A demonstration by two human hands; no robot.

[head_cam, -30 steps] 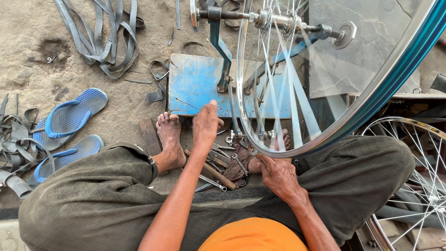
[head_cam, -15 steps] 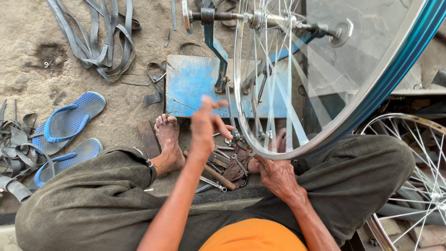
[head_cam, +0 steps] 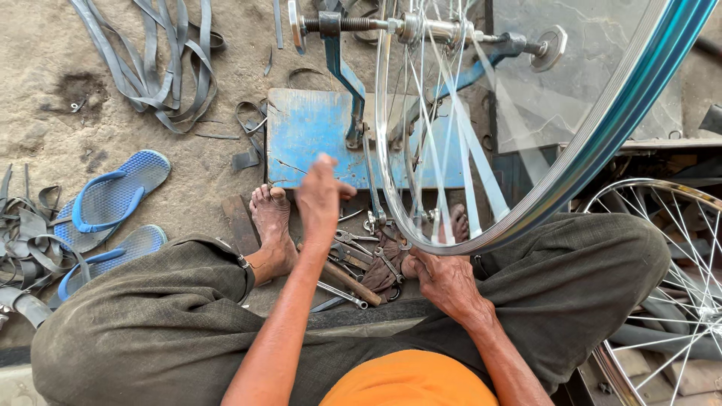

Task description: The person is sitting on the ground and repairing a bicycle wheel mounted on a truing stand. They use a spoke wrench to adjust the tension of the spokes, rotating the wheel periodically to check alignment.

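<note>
I sit on the ground with a bicycle wheel (head_cam: 579, 154) mounted on a blue truing stand (head_cam: 312, 139) in front of me. My left hand (head_cam: 320, 199) is raised over the stand's blue base, left of the rim, with loosely bent fingers and the thumb apart; I see nothing in it. My right hand (head_cam: 445, 284) is low, just under the bottom of the rim, with its fingers curled down onto a pile of wrenches and pliers (head_cam: 353, 263). Whether the right hand grips anything is hidden. My bare left foot (head_cam: 272, 225) rests beside the tools.
Two blue flip-flops (head_cam: 113, 192) lie on the dirt at left, beside grey rubber strips (head_cam: 22, 248). More inner-tube strips (head_cam: 154, 68) lie at the top left. A second spoked wheel (head_cam: 677, 293) lies at the right, by my knee.
My left hand has lifted off the tool pile and risen toward the stand base, its fingers first spreading, then drawing in. My right hand has stayed in place.
</note>
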